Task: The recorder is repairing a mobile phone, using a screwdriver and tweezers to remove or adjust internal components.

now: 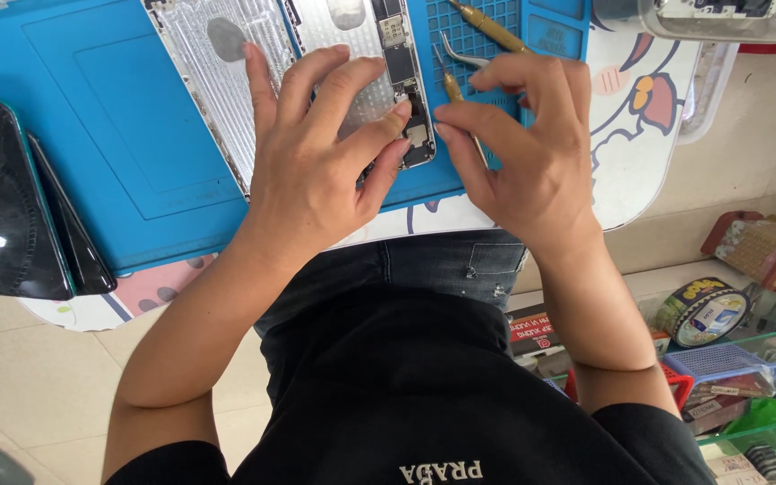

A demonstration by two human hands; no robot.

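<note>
From the head camera, the left hand [321, 148] lies spread, fingers pressing flat on the opened phone [379, 67] on the blue mat [110, 117]. The right hand [527, 144] pinches a brass-handled screwdriver [454, 90], its tip end at the phone's right edge. At twelve o'clock of that hand lie tweezers [460, 56] and a second screwdriver [489, 27], close by. At nine o'clock, well apart, two dark phone screens [11, 207] overhang the mat's edge. Bare mat lies between them and the left hand.
</note>
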